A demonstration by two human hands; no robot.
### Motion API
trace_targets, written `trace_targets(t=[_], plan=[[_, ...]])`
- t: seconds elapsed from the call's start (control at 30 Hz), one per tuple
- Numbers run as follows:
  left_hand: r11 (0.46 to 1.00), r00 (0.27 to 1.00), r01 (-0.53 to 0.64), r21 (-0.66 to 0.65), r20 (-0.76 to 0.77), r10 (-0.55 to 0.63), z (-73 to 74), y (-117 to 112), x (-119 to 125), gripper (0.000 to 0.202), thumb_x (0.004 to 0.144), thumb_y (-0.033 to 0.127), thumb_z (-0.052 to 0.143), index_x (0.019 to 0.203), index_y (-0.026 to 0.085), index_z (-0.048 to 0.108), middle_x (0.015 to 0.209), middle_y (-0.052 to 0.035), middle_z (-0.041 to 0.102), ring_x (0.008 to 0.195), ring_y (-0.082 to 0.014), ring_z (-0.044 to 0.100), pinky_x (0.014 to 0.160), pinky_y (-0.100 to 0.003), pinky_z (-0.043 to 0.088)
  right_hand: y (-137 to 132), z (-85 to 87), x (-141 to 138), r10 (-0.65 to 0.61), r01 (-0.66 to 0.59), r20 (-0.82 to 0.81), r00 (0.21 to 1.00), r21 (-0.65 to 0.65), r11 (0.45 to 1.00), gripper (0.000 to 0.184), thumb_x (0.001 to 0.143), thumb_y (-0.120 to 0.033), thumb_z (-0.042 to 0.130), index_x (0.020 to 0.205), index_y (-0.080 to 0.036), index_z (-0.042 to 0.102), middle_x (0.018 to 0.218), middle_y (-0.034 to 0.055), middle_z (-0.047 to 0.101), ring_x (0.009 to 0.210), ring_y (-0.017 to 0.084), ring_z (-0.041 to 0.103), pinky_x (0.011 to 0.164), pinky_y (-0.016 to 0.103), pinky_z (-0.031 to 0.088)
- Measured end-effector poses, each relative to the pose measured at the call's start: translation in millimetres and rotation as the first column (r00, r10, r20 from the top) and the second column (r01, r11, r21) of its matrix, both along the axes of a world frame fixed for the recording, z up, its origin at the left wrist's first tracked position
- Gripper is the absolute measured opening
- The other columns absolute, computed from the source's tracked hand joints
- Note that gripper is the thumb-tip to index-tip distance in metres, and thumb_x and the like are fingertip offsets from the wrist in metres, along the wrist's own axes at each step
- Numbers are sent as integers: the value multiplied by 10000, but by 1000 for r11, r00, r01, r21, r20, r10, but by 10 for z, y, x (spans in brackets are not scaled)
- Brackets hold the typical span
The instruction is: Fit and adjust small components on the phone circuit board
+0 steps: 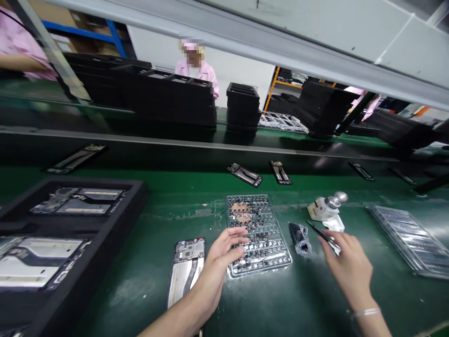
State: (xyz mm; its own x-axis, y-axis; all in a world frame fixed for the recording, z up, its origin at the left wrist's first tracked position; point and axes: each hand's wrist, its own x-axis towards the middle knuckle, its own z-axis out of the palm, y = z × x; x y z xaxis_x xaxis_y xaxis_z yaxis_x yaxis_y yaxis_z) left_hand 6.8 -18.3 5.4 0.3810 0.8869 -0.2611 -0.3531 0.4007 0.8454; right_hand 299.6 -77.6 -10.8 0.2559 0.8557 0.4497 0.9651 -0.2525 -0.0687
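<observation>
My left hand [219, 260] rests with fingers spread on the near left edge of a clear plastic parts tray [257, 234] full of small dark components. Just left of it lies an opened phone frame [185, 271] on the green mat. My right hand [345, 262] pinches black tweezers [321, 232], which point up and left toward a white dispenser bottle with a metal cap [328, 206]. A small black plastic-wrapped packet [300, 238] lies between the tray and my right hand.
A black foam tray [105, 220] with phone frames sits at the left. Clear trays [409, 236] are stacked at the right. More phone frames [245, 174] ride the dark conveyor beyond. Black tray stacks [175, 98] and a person in pink [198, 70] stand behind.
</observation>
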Motion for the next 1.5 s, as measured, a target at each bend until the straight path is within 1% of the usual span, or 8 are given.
trace_targets(t=[0.2, 0.37, 0.53, 0.67, 0.8, 1.17, 1.27, 1.5], plan=[[998, 998, 55, 39, 3, -55, -41, -10, -6, 256, 769, 166, 509, 1022, 175, 547, 1154, -103, 537, 1067, -244, 490, 801, -326, 415, 234, -64, -929, 209, -299, -335, 919, -246, 922, 156, 828, -331, 509, 813, -222, 620, 627, 2, 611, 572, 164, 564, 528, 250, 362], [938, 959, 207, 278, -248, -138, -55, -37, 0, 228, 793, 183, 494, 1014, 208, 545, 1054, -72, 571, 945, -212, 524, 757, -293, 388, 360, -111, -991, 245, -345, -376, 894, -227, 911, 163, 836, -237, 465, 743, -194, 591, 680, 19, 610, 622, 158, 561, 557, 242, 375], [811, 781, 424, 404, -617, -101, -98, -71, -1, 117, 822, 251, 493, 926, 223, 538, 758, -2, 570, 702, -170, 507, 654, -257, 338, 228, 99, -1092, 302, -511, -583, 755, -234, 827, 193, 866, -279, 462, 752, -192, 591, 681, 2, 590, 603, 132, 515, 567, 224, 395], [783, 780, 504, 365, -581, -231, -164, -62, 15, 233, 867, 319, 419, 678, 194, 473, 604, 33, 467, 603, -137, 444, 578, -231, 288, 192, 194, -1218, 248, -624, -792, 558, -204, 755, 178, 858, -288, 492, 763, -184, 601, 694, -3, 587, 610, 125, 488, 570, 220, 380], [814, 826, 480, 326, -481, -294, -223, -50, 39, 306, 878, 285, 366, 591, 183, 383, 549, 48, 388, 549, -112, 389, 549, -222, 268, 190, 191, -1207, 190, -594, -850, 491, -167, 787, 205, 876, -320, 465, 808, -188, 606, 737, 0, 601, 665, 129, 512, 598, 221, 376], [838, 847, 419, 348, -483, -223, -222, -79, 50, 260, 864, 226, 380, 609, 176, 380, 579, 46, 367, 586, -109, 355, 557, -231, 233, 164, 240, -1241, 167, -606, -850, 500, -205, 769, 187, 840, -322, 519, 729, -180, 570, 636, -27, 510, 574, 102, 428, 542, 209, 341], [867, 866, 391, 310, -443, -232, -205, -57, 27, 261, 875, 237, 359, 620, 179, 359, 583, 48, 367, 579, -107, 348, 552, -227, 238, 203, 187, -1049, 140, -538, -877, 460, -149, 830, 208, 836, -363, 510, 740, -181, 538, 659, -15, 525, 602, 115, 478, 556, 211, 377], [881, 870, 397, 258, -413, -270, -257, -49, 21, 249, 904, 253, 308, 674, 187, 376, 592, 50, 402, 578, -105, 374, 569, -221, 271, 273, -102, -791, 97, -305, -486, 868, -369, 878, 187, 861, -335, 430, 807, -216, 565, 503, -39, 553, 455, 133, 515, 478, 215, 329]])
